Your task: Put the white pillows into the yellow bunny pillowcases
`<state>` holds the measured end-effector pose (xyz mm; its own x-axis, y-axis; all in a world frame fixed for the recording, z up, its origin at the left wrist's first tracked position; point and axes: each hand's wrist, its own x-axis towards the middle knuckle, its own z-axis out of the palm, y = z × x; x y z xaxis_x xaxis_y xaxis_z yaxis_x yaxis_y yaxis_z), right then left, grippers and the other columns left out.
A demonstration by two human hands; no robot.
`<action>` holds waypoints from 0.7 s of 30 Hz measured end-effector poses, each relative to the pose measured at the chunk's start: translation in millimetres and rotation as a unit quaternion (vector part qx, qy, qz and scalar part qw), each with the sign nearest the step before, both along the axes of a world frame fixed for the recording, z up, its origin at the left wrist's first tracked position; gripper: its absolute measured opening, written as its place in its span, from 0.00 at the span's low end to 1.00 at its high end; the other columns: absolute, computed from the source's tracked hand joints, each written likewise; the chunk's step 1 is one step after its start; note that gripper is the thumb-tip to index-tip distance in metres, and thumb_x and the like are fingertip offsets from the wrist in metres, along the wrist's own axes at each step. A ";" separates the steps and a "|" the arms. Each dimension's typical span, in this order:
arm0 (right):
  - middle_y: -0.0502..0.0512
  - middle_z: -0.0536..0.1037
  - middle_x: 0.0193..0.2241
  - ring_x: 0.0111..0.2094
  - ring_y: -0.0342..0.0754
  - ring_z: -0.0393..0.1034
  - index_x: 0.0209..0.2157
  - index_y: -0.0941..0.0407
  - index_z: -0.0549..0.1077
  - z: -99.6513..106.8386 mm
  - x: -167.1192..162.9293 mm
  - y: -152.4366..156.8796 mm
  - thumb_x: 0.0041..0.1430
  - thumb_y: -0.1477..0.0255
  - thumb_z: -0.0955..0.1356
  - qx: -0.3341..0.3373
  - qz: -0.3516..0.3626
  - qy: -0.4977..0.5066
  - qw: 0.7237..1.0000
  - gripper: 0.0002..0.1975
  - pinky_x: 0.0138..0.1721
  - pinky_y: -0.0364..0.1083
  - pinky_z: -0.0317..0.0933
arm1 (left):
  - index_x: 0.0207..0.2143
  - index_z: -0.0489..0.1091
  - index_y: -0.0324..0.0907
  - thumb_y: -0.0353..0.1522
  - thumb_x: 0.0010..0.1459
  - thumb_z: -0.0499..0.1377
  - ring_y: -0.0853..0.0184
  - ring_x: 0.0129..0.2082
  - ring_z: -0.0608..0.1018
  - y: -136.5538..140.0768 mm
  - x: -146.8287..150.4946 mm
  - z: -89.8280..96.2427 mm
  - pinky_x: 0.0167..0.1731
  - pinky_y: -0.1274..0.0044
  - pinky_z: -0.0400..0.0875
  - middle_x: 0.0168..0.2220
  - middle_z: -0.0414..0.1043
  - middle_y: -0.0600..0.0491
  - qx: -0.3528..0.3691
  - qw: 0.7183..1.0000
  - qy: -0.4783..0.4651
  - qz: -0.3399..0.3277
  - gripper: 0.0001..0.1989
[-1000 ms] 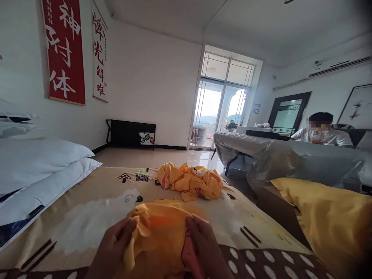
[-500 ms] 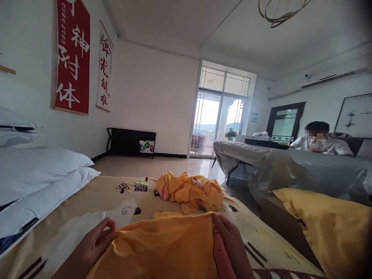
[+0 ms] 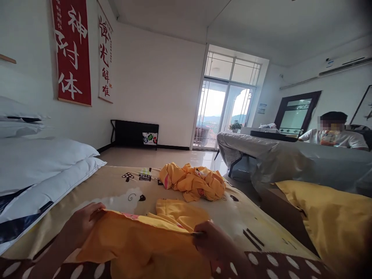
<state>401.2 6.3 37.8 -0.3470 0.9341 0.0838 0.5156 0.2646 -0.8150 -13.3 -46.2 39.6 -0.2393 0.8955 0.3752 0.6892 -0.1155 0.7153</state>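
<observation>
A piece of orange printed cloth hangs stretched between my hands at the near side of the bed; whether it is a garment or a cover I cannot tell. My left hand pinches its top left corner. On the other side my right hand is closed on the top right of the same edge. Behind this edge, more of the orange cloth, with a yellow and pink strip, lies on the patterned bed sheet. Farther off sits a crumpled orange cloth bundle, apart from both hands.
White pillows are stacked at the left. A yellow pillow lies at the right, beside the bed. Beyond it, a person sits behind a table covered in plastic sheeting. A black low rack stands by the far wall.
My left hand has moved left and up a little and now grips the cloth's corner. My right hand has shifted left and down. The cloth is spread wider, with its top edge showing.
</observation>
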 end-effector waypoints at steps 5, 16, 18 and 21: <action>0.47 0.62 0.18 0.23 0.42 0.52 0.18 0.55 0.61 -1.7 -10.4 16.7 0.53 0.63 0.62 0.192 -0.137 0.043 0.971 0.15 0.24 0.41 0.47 | 0.36 0.75 0.43 0.30 0.57 0.44 0.55 0.40 0.76 14.8 12.1 -20.4 0.39 0.65 0.66 0.42 0.74 0.43 -0.081 0.938 0.314 0.123 0.19; 0.51 0.74 0.31 0.32 0.44 0.68 0.31 0.54 0.68 6.1 -88.5 -72.3 0.45 0.78 0.66 0.319 0.078 0.165 0.930 0.09 0.34 0.40 0.60 | 0.41 0.69 0.47 0.28 0.54 0.51 0.71 0.27 0.78 -41.2 173.7 -11.0 0.30 0.82 0.71 0.29 0.78 0.57 0.177 0.940 0.192 -0.218 0.14; 0.52 0.75 0.34 0.35 0.46 0.68 0.37 0.54 0.68 1.1 -92.1 -71.2 0.46 0.76 0.67 0.341 0.052 0.130 0.930 0.14 0.35 0.41 0.61 | 0.26 0.68 0.45 0.28 0.53 0.51 0.71 0.21 0.75 -42.2 167.3 -2.1 0.25 0.82 0.69 0.22 0.74 0.58 0.168 0.953 0.134 -0.212 0.08; 0.50 0.75 0.28 0.30 0.45 0.68 0.31 0.54 0.68 -19.4 -99.2 -59.4 0.50 0.74 0.65 0.400 0.086 0.047 0.911 0.04 0.32 0.42 0.58 | 0.21 0.66 0.44 0.29 0.53 0.51 0.71 0.20 0.73 -44.4 154.2 8.4 0.24 0.82 0.68 0.20 0.72 0.57 0.187 0.962 0.097 -0.176 0.10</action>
<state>302.0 -53.1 18.4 -0.4382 0.4941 0.7509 0.3481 0.8635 -0.3650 140.9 -90.6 48.0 0.1601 0.7017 0.6942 0.6762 -0.5903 0.4407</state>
